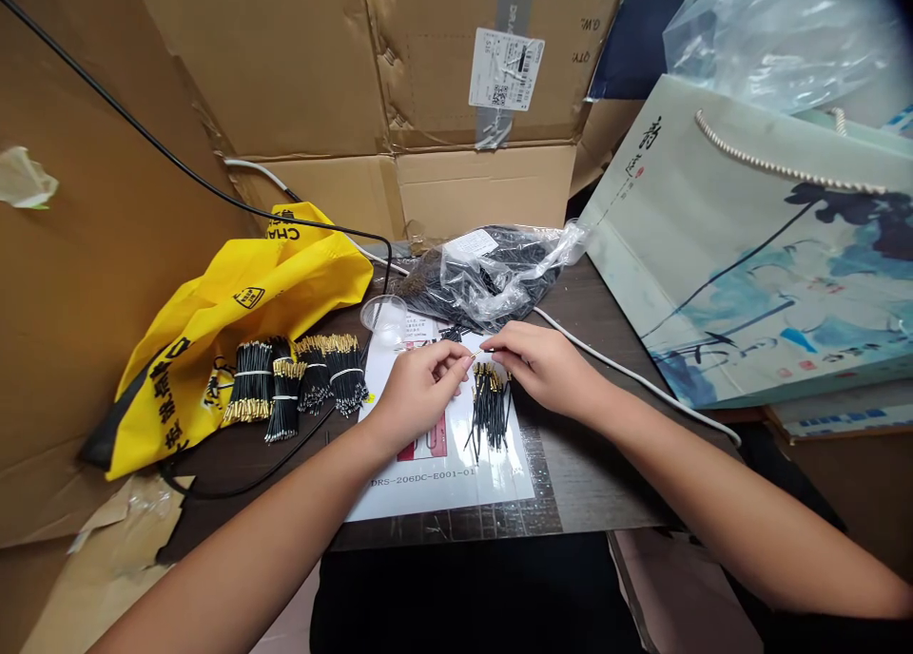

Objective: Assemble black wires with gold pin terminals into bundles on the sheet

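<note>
One head-worn camera looks forward and down from the near side of the bench [592, 478], at close range, facing the far cardboard box [285, 74].

left hand [424, 388]: pinched | right hand [546, 364]: pinched, near left | forearms [285, 521]: bare, converging

The wires [491, 418] are black, their tips [488, 380] seemingly gold, the bag [206, 321] yellow
</note>
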A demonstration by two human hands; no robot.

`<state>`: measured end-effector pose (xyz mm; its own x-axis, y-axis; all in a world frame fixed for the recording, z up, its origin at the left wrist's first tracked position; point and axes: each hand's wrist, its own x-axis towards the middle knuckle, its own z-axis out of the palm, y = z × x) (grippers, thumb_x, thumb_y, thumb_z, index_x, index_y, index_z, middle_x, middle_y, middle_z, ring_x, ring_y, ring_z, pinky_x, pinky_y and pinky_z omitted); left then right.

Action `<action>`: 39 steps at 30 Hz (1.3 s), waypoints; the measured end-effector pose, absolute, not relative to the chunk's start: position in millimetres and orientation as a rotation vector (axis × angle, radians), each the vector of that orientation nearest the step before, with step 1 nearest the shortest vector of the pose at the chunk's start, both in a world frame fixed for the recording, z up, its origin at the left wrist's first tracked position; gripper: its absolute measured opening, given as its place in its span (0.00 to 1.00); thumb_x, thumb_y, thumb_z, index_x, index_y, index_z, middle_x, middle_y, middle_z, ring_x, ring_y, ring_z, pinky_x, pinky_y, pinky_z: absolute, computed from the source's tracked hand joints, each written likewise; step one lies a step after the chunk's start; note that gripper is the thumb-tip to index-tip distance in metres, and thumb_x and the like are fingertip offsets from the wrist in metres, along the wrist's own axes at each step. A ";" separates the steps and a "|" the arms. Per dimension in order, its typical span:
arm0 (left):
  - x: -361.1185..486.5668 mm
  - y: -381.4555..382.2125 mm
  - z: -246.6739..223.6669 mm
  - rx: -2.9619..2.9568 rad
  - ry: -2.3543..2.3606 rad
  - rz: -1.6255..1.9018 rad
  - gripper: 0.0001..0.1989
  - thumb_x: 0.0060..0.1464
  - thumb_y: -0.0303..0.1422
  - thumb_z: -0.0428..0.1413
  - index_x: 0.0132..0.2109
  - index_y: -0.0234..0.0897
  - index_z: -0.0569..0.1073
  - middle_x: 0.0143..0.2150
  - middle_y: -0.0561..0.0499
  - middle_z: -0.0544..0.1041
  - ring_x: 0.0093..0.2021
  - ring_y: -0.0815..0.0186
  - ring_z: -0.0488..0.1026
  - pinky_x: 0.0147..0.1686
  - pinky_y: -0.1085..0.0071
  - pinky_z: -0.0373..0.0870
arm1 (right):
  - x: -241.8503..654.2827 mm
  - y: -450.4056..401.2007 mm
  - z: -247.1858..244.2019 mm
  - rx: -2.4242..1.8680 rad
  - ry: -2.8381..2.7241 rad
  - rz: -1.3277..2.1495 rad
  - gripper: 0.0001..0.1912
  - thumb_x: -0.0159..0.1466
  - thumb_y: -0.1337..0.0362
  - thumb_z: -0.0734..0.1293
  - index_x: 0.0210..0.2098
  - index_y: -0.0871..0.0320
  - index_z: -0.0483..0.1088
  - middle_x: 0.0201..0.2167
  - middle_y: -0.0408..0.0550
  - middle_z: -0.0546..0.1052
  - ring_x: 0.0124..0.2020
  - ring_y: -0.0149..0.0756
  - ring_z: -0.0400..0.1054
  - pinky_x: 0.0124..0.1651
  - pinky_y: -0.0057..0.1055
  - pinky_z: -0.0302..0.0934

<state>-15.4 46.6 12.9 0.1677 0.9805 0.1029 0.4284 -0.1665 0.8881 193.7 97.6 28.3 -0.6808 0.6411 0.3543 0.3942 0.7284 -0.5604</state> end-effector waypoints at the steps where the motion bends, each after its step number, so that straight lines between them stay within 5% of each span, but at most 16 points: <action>1: -15.0 46.5 13.3 1.752 1.367 0.940 0.11 0.62 0.38 0.52 0.41 0.36 0.75 0.29 0.53 0.75 0.27 0.71 0.71 0.31 0.74 0.66 | 194.6 93.5 25.2 -0.763 -2.345 0.613 0.10 0.69 0.69 0.59 0.45 0.58 0.71 0.38 0.49 0.75 0.40 0.34 0.68 0.44 0.31 0.61; 7: -13.1 47.6 15.2 1.958 1.431 0.894 0.08 0.60 0.33 0.53 0.39 0.37 0.76 0.34 0.53 0.77 0.33 0.70 0.71 0.36 0.72 0.64 | 191.7 83.5 10.3 -0.776 -2.184 0.629 0.06 0.68 0.65 0.63 0.38 0.58 0.72 0.33 0.47 0.73 0.36 0.33 0.67 0.41 0.32 0.61; 39: -15.2 45.5 15.0 2.191 1.370 0.803 0.09 0.63 0.33 0.51 0.41 0.38 0.76 0.37 0.53 0.77 0.39 0.68 0.72 0.41 0.70 0.65 | 197.4 85.3 2.3 -0.729 -2.366 0.260 0.09 0.69 0.64 0.63 0.41 0.58 0.74 0.34 0.49 0.75 0.36 0.35 0.66 0.42 0.34 0.60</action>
